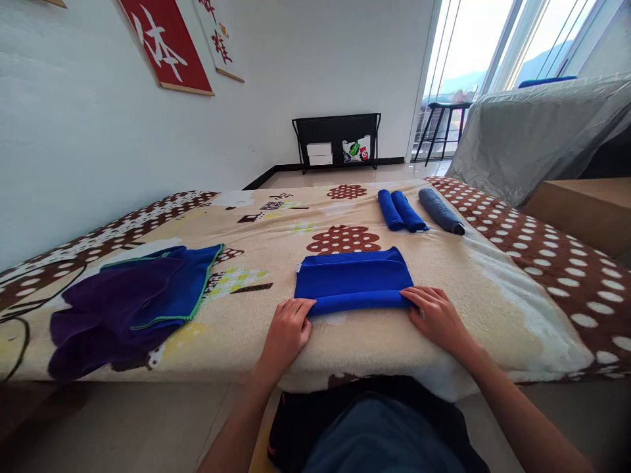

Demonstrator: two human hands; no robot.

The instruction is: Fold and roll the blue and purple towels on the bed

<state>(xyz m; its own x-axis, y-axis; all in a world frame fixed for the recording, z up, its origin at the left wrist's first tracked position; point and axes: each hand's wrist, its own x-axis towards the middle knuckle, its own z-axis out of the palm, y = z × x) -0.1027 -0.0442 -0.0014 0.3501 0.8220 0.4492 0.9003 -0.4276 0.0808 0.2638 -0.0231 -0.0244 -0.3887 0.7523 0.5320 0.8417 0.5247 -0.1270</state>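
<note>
Red scroll (170, 46) beyond blanket (276, 253): white 体 | white scroll (221, 39) beyond blanket: red characters, cropped | your left hand (290, 328) grasps blue cloth's (352, 279) left end | cloth on blanket's near middle: smooth, near edge rolled, 1 unreadable white tag (298, 268) | your right hand (436, 318) grasps rolled edge's right end

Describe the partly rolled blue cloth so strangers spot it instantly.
Find the cream patterned blanket, then the left hand and right hand near its front edge. Between them lies the bright blue partly rolled cloth. Unlike the blue fabric rolls beyond, its far part is unrolled.
</note>
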